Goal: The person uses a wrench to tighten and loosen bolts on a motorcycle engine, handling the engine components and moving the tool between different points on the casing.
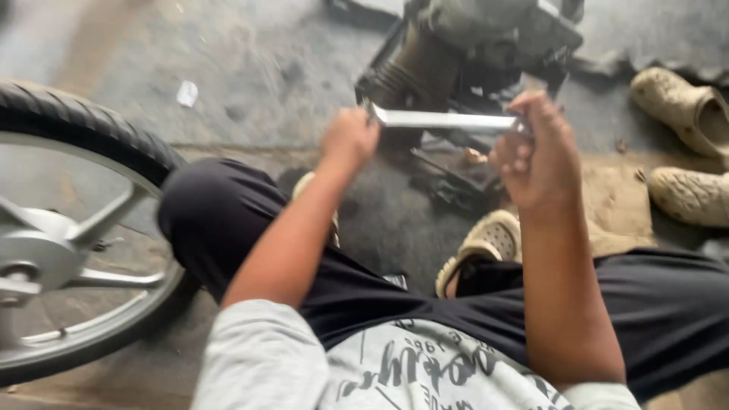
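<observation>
Right, everything's blurred here, and the engine block [463,53] at the far edge is cut off by the frame, its parts hard to make out. A small pale scrap [187,93] lies on the concrete floor [258,68], far left. The flat metal bar [448,120] runs level between both hands: left hand [349,140] fisted round its left end, right hand [535,156] pinching its right end, just this side of the engine.

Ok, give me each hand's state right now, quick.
Left hand: closed on one end of the flat metal bar.
Right hand: fingers curled, holding the bar's other end.
</observation>
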